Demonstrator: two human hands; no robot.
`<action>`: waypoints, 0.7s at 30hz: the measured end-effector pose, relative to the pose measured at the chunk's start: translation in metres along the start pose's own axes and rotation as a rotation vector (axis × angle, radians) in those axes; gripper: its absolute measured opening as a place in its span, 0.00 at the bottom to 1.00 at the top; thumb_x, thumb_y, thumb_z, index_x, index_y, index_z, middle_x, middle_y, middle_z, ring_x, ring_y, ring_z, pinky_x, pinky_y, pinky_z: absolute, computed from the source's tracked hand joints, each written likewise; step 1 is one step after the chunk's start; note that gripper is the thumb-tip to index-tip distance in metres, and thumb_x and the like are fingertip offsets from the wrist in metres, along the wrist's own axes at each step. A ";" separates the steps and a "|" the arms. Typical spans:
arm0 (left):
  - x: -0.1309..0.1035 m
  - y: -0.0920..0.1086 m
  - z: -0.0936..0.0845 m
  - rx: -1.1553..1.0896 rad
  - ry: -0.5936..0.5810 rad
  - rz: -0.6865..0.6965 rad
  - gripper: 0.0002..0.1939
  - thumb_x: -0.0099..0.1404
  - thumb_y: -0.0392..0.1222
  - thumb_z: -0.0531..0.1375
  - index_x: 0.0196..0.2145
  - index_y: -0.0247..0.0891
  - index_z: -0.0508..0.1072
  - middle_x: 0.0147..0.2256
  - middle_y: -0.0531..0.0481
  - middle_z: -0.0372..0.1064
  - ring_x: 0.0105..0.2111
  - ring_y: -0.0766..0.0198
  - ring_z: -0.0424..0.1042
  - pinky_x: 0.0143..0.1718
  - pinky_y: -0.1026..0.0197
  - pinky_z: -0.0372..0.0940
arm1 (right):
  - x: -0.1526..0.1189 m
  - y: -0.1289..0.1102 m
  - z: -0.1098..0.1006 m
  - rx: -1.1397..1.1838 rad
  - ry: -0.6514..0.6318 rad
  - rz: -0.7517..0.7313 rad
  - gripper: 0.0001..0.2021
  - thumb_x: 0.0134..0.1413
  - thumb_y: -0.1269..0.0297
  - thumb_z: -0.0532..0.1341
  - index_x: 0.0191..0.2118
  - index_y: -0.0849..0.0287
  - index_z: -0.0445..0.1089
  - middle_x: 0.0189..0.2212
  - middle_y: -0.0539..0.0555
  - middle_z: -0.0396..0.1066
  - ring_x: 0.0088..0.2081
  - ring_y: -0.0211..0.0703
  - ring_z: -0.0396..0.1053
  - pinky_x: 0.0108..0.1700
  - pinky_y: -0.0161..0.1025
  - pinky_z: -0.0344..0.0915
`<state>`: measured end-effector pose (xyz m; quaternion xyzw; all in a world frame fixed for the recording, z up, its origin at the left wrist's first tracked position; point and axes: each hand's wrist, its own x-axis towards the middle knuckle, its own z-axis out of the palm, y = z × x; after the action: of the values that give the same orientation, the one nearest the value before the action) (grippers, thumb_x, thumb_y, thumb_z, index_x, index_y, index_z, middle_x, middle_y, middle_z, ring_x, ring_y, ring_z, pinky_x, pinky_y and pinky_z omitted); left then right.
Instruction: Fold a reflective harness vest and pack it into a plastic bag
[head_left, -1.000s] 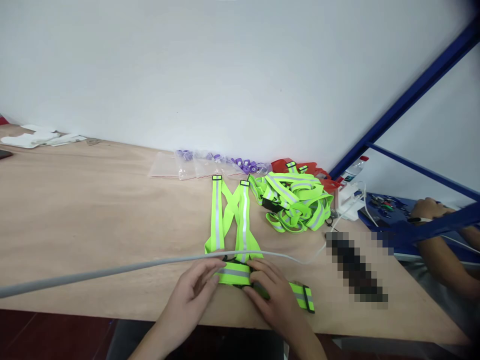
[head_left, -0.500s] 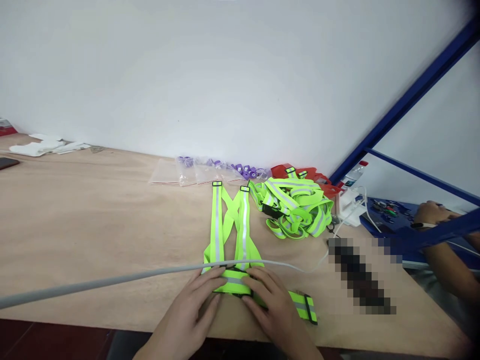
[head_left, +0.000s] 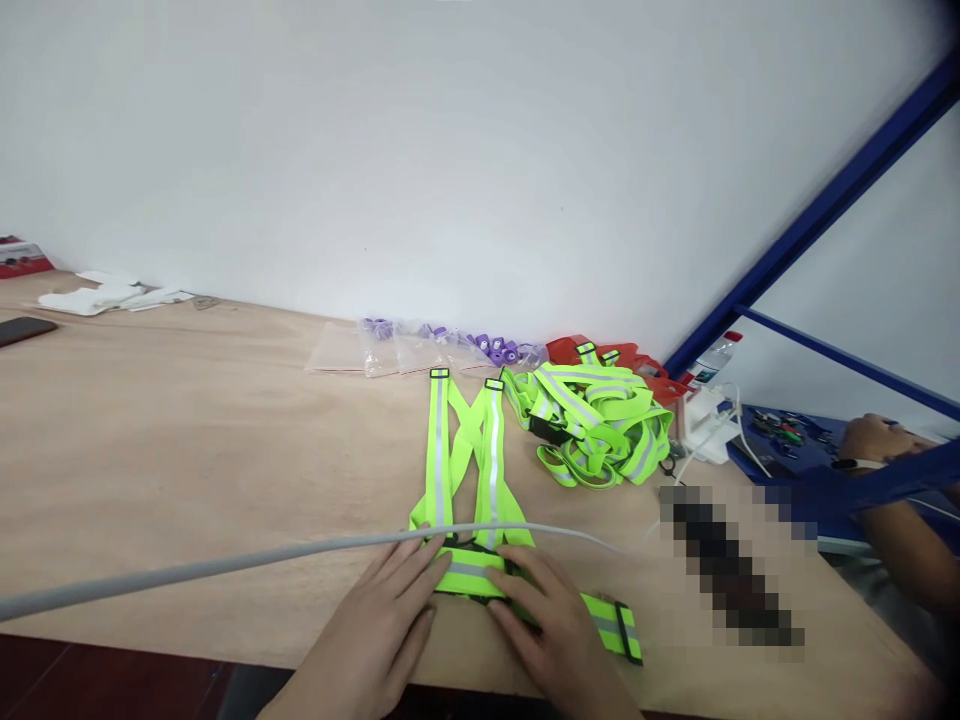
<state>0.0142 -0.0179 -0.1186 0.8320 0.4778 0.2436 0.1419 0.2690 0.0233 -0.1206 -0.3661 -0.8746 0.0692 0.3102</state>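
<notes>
While a yellow-green reflective harness lies on the wooden table before the wearer of my camera, both bare hands rest on its waistband at the near end. I see the left hand spread wide, fingers stretched over the band's left end, thumb set apart below. The right hand covers the other end with fingers slightly bent and thumb near the lower edge; whether it pinches the fabric, I cannot tell from my remote feed. Two silver-striped straps run from the band toward the wall, each topped by a black buckle. Just to their right sits a tangled pile of similar harnesses, red plastic behind it. Clear bags and small purple items line the wall, a grey cable cuts across my view, and a co-worker's hand appears at far right.
</notes>
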 end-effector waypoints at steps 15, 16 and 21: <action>0.019 0.032 0.048 0.239 -0.181 0.073 0.46 0.60 0.29 0.56 0.73 0.38 0.45 0.71 0.47 0.43 0.70 0.44 0.48 0.66 0.34 0.53 | 0.004 -0.002 -0.001 -0.097 0.015 -0.083 0.17 0.60 0.76 0.55 0.51 0.57 0.74 0.49 0.60 0.77 0.51 0.48 0.75 0.49 0.44 0.76; 0.018 0.031 0.051 0.263 -0.164 0.084 0.47 0.59 0.30 0.56 0.73 0.38 0.44 0.71 0.47 0.43 0.70 0.44 0.48 0.65 0.34 0.54 | 0.004 -0.002 -0.001 -0.126 0.029 -0.099 0.17 0.60 0.76 0.55 0.51 0.57 0.73 0.49 0.59 0.77 0.50 0.48 0.76 0.50 0.44 0.75; 0.015 0.025 0.058 0.375 -0.065 0.150 0.41 0.60 0.34 0.58 0.71 0.40 0.53 0.70 0.46 0.51 0.67 0.44 0.56 0.64 0.37 0.56 | -0.018 0.007 -0.012 -0.334 0.192 -0.163 0.12 0.62 0.73 0.57 0.48 0.56 0.73 0.45 0.56 0.80 0.45 0.48 0.78 0.51 0.45 0.71</action>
<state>0.0703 -0.0175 -0.1512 0.8845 0.4468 0.1331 -0.0184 0.2899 0.0148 -0.1226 -0.3453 -0.8672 -0.1375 0.3315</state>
